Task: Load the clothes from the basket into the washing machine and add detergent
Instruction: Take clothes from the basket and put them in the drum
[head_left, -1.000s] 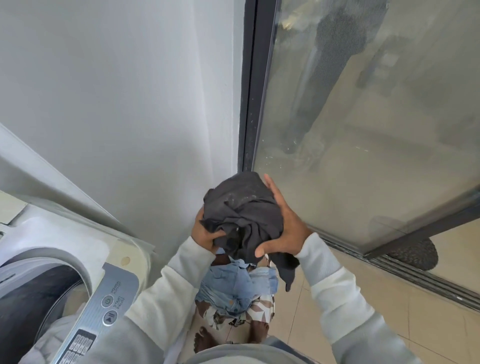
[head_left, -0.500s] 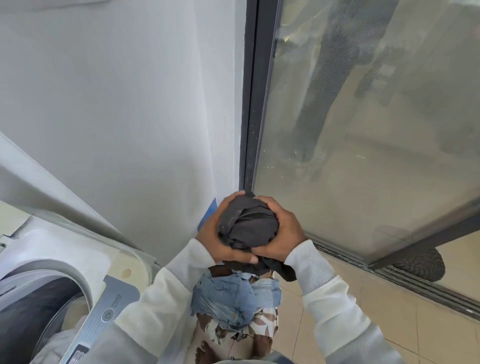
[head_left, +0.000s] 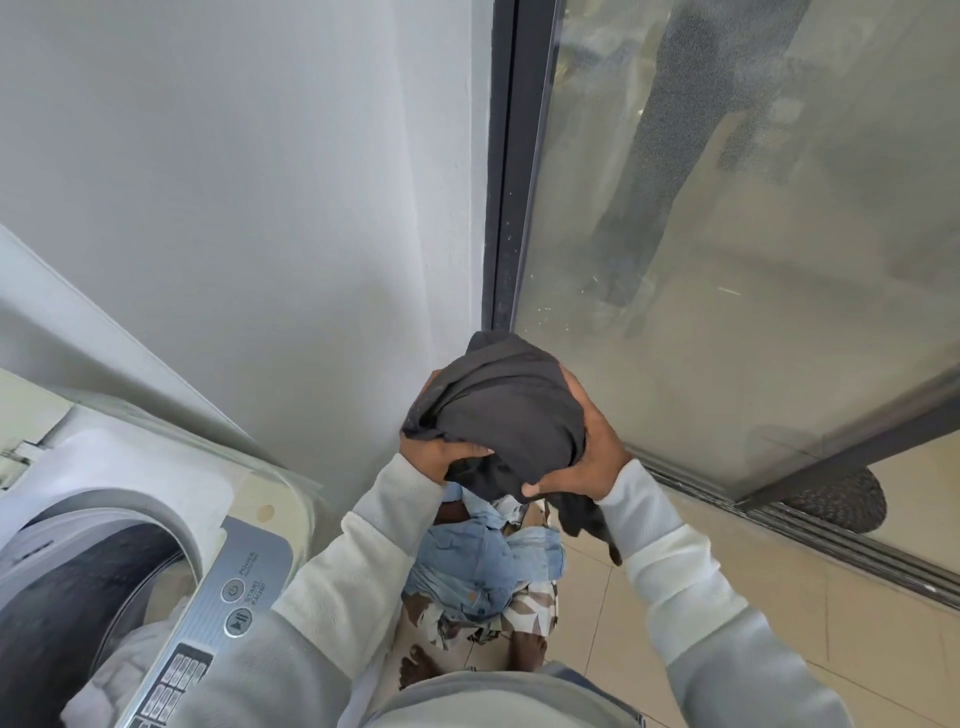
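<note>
Partly hidden behind bunched dark garment (head_left: 509, 415), left hand (head_left: 435, 456) and right hand (head_left: 598, 453), both curled round it.

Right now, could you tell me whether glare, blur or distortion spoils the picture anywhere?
Head view: the glass is hazy with smudges and pale reflections; the wide lens stretches the washer and sleeves near the lower edge; the garment, gripped by the left hand and right hand, is sharp and evenly lit.
</note>
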